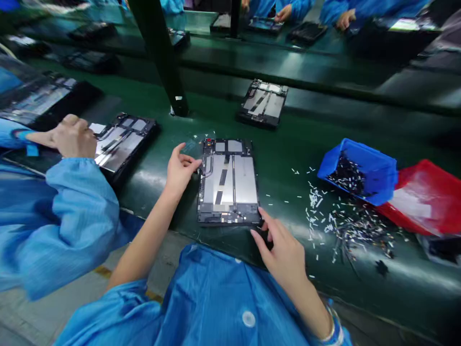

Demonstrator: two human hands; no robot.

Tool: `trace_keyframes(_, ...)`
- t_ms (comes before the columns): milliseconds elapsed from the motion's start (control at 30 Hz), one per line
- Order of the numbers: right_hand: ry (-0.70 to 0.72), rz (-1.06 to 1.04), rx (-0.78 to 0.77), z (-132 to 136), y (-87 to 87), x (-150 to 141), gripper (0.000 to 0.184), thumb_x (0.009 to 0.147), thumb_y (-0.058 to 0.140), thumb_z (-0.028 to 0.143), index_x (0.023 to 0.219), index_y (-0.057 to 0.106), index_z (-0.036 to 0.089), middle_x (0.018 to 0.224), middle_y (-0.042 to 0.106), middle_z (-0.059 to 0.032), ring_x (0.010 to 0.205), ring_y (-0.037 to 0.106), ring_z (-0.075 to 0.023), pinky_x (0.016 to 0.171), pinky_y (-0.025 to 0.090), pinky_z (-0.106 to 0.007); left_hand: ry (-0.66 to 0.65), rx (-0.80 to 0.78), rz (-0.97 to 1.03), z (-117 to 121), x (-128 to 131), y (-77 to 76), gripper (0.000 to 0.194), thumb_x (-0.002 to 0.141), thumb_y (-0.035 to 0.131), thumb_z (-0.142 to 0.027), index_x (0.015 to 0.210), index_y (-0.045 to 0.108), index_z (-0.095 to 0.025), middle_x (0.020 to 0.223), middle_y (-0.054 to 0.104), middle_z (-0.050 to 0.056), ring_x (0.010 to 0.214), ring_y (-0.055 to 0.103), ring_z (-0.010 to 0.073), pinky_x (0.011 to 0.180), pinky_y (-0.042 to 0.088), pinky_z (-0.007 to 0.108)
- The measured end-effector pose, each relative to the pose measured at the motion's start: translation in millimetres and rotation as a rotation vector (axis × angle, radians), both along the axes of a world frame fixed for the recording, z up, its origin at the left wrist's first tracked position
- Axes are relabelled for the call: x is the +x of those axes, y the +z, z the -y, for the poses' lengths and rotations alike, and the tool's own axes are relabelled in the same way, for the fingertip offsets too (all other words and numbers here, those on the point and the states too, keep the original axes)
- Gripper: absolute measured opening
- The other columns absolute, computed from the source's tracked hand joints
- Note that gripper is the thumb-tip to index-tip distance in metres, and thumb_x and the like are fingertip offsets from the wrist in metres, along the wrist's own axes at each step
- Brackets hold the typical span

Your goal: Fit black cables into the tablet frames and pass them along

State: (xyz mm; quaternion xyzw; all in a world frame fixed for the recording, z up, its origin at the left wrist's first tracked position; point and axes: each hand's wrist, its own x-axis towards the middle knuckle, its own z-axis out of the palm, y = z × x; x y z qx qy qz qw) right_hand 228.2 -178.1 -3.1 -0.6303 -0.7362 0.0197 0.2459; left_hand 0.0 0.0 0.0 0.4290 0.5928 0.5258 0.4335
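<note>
An opened tablet chassis (228,181) with silver inner plates lies flat on the green conveyor belt (288,144) in front of me. My left hand (179,168) rests against its left edge, fingers curled with the fingertips touching the frame near the top corner. My right hand (283,245) sits at the chassis's near right corner, fingers bent and pinching that corner, with a small dark piece under the fingertips that I cannot make out.
A co-worker's hand (74,137) in a blue sleeve rests on a second open tablet (120,142) at left. A third tablet (264,102) lies further back. A blue bin (360,169) and a red bin (428,197) stand at right, with several small parts (338,221) scattered. A black post (160,57) rises behind.
</note>
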Motion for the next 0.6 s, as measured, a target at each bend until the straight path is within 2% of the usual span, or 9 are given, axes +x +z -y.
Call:
trace_keyframes(67, 0.008, -0.033, -0.013, 0.4, -0.3, 2.0, 0.043, 0.097, 0.039, 0.038, 0.124, 0.058, 0.011, 0.074, 0.065, -0.0032, 0.053, 0.057, -0.0116, 0.049, 0.047, -0.023, 0.016, 0.015, 0.034, -3.1, -8.6, 9.2, 0.053, 0.060, 0.066, -0.008, 0.110, 0.051, -0.018, 0.062, 0.054, -0.007, 0.053, 0.054, 0.0102, 0.045, 0.040, 0.019)
trace_keyframes(167, 0.009, -0.067, -0.028, -0.1, 0.0, 6.8, 0.040, 0.097, 0.040, 0.036, 0.123, 0.059, 0.013, 0.074, 0.065, -0.0023, 0.054, 0.057, -0.0115, 0.051, 0.047, -0.023, 0.011, -0.023, 0.059, -7.4, -33.1, 30.1, 0.038, 0.067, 0.059, -0.006, 0.103, 0.056, -0.016, 0.063, 0.052, -0.005, 0.055, 0.054, 0.0094, 0.050, 0.043, 0.020)
trace_keyframes(300, -0.009, -0.070, -0.038, -2.7, 2.0, 13.8, 0.037, 0.097, 0.042, 0.036, 0.120, 0.061, 0.015, 0.077, 0.067, -0.0026, 0.053, 0.057, -0.0111, 0.050, 0.047, -0.023, -0.022, -0.139, 0.013, -12.7, -77.2, 63.3, 0.026, 0.072, 0.046, 0.001, 0.089, 0.063, -0.008, 0.052, 0.043, -0.003, 0.047, 0.041, 0.0061, 0.048, 0.034, 0.019)
trace_keyframes(367, -0.019, -0.065, -0.037, -4.5, 3.0, 15.8, 0.036, 0.096, 0.042, 0.036, 0.118, 0.063, 0.015, 0.078, 0.067, -0.0033, 0.052, 0.056, -0.0108, 0.048, 0.045, -0.023, -0.004, -0.156, -0.044, -13.3, -91.5, 71.5, 0.027, 0.073, 0.044, 0.003, 0.088, 0.064, -0.005, 0.050, 0.041, -0.003, 0.048, 0.039, 0.0052, 0.049, 0.031, 0.018)
trace_keyframes(467, -0.030, -0.069, -0.045, -8.2, 5.0, 17.7, 0.037, 0.096, 0.043, 0.037, 0.117, 0.064, 0.014, 0.080, 0.068, -0.0048, 0.054, 0.058, -0.0117, 0.048, 0.043, -0.024, 0.014, -0.188, -0.158, -8.3, -96.8, 67.5, 0.027, 0.075, 0.049, 0.000, 0.096, 0.066, -0.004, 0.052, 0.047, -0.003, 0.052, 0.043, 0.0060, 0.055, 0.032, 0.019)
trace_keyframes(600, -0.044, -0.167, -0.153, -20.9, 11.9, 20.4, 0.039, 0.092, 0.047, 0.038, 0.121, 0.062, 0.017, 0.084, 0.069, -0.0052, 0.063, 0.062, -0.0145, 0.052, 0.045, -0.026, 0.033, -0.210, -0.298, 9.2, -88.1, 46.3, 0.028, 0.068, 0.067, -0.005, 0.095, 0.071, -0.008, 0.059, 0.057, -0.003, 0.056, 0.044, 0.0095, 0.056, 0.031, 0.022)
